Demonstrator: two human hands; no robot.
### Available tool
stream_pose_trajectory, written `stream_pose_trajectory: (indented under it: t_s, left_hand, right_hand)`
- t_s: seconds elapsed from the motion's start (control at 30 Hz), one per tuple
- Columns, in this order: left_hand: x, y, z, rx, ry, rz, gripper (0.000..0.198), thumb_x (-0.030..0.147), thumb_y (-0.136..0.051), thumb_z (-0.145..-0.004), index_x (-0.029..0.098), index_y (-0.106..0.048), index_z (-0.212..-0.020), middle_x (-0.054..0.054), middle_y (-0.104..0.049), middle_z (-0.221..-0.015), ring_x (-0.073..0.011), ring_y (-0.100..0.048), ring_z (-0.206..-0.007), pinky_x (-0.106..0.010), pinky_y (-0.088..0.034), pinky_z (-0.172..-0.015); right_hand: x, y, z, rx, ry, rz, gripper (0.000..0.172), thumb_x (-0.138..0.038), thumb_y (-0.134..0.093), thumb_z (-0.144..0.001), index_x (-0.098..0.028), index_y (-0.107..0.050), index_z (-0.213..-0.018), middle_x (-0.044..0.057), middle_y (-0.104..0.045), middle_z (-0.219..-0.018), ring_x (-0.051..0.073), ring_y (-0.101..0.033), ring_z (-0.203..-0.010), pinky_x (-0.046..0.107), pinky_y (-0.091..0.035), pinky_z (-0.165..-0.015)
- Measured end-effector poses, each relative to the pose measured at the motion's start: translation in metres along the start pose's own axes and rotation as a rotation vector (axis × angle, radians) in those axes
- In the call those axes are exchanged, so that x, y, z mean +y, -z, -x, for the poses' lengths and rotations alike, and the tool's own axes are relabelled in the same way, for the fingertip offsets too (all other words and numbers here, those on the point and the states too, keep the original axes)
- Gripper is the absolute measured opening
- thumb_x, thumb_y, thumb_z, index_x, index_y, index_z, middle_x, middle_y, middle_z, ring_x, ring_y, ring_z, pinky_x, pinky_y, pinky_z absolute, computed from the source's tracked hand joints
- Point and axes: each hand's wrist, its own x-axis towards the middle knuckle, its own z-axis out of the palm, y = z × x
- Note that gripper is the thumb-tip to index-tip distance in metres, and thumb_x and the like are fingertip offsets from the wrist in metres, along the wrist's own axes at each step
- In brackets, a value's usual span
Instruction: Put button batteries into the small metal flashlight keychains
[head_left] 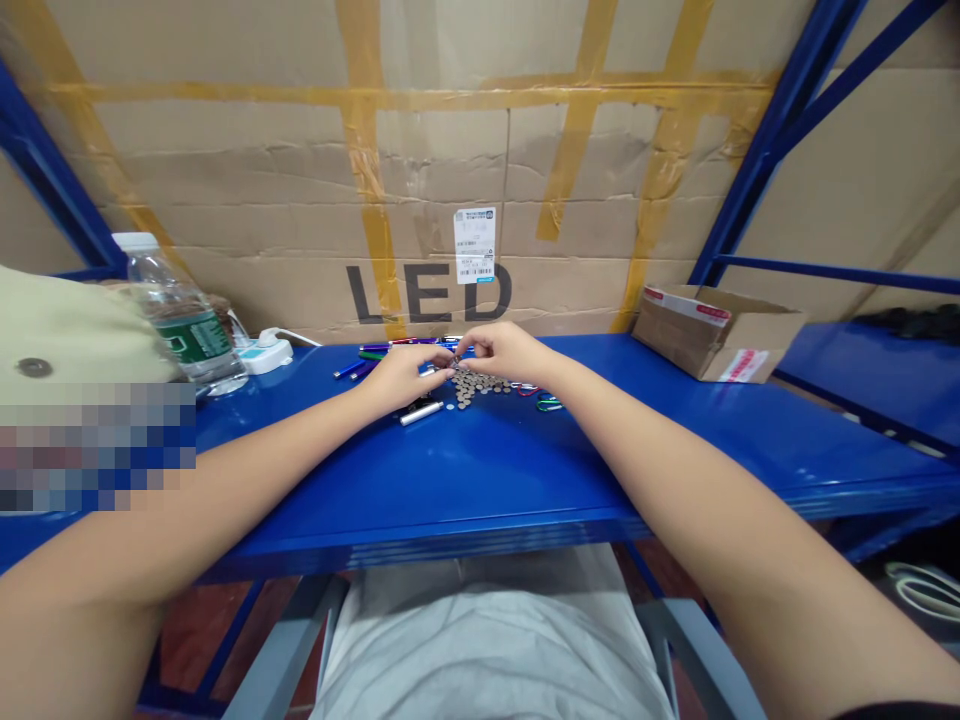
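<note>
Over the blue table, my left hand (pixel 409 375) and my right hand (pixel 510 355) meet with fingertips pinched together. Between them is a small dark piece, too tiny to name. Just below and right of the fingertips lies a pile of small round coin-like button cells (pixel 480 384). A silver cylinder (pixel 421 413) rests beneath my left hand, beside a small dark item partly hidden by it. Blue cylinders (pixel 349 369) and other coloured ones lie behind my left hand. Close to my right wrist are a green carabiner (pixel 549 402) and a red one (pixel 525 387).
A water bottle (pixel 187 320) and a white power strip (pixel 264 354) stand at the left, near a person in a pale cap (pixel 75 330). An open cardboard box (pixel 712 335) sits at the right. A large taped carton (pixel 300 220) walls off the back, between blue posts.
</note>
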Motion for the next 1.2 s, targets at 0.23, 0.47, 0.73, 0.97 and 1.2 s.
stream_pose_trajectory:
  t_s: [0.23, 0.47, 0.73, 0.97, 1.2]
  left_hand:
    - [-0.002, -0.001, 0.0, 0.005, 0.027, -0.008, 0.019, 0.026, -0.06, -0.085, 0.02, -0.069, -0.099, -0.003, -0.074, -0.097, -0.0191, -0.068, -0.091, -0.03, -0.051, -0.082]
    - [-0.006, -0.001, 0.001, -0.007, 0.005, -0.046, 0.019, 0.024, -0.058, -0.085, 0.019, -0.069, -0.099, -0.004, -0.073, -0.099, -0.0197, -0.067, -0.093, -0.03, -0.051, -0.084]
    - [-0.008, -0.001, 0.001, 0.02, 0.021, -0.068, 0.02, 0.028, -0.057, -0.086, 0.02, -0.069, -0.101, -0.004, -0.073, -0.1, -0.0194, -0.067, -0.093, -0.03, -0.052, -0.083]
    - [-0.007, 0.0, 0.001, 0.015, 0.017, -0.07, 0.021, 0.028, -0.057, -0.086, 0.02, -0.069, -0.101, -0.004, -0.073, -0.1, -0.0201, -0.067, -0.094, -0.032, -0.052, -0.084]
    - [-0.007, 0.0, 0.001, 0.021, 0.023, -0.071, 0.02, 0.028, -0.058, -0.086, 0.02, -0.069, -0.1, -0.004, -0.073, -0.102, -0.0207, -0.067, -0.097, -0.033, -0.051, -0.086]
  right_hand:
    - [-0.005, 0.012, 0.002, -0.016, -0.034, 0.041, 0.021, -0.023, -0.061, -0.078, -0.015, -0.066, -0.097, -0.004, -0.051, -0.063, 0.01, -0.042, -0.058, 0.024, -0.03, -0.058]
    - [-0.015, 0.014, 0.006, -0.199, -0.013, 0.115, 0.022, -0.018, -0.06, -0.077, -0.017, -0.07, -0.097, -0.002, -0.056, -0.067, 0.011, -0.046, -0.063, 0.025, -0.031, -0.062]
    - [-0.018, 0.005, 0.003, -0.052, 0.024, 0.215, 0.024, -0.023, -0.057, -0.08, -0.017, -0.067, -0.101, -0.001, -0.056, -0.071, 0.011, -0.045, -0.063, 0.024, -0.029, -0.06]
    - [-0.019, 0.01, 0.006, -0.1, 0.038, 0.206, 0.029, -0.019, -0.054, -0.082, -0.018, -0.066, -0.108, -0.001, -0.056, -0.072, 0.011, -0.043, -0.064, 0.025, -0.028, -0.062]
    - [-0.023, 0.01, 0.006, -0.149, 0.006, 0.226, 0.031, -0.021, -0.054, -0.083, -0.019, -0.067, -0.111, 0.0, -0.056, -0.07, 0.012, -0.044, -0.063, 0.025, -0.028, -0.062]
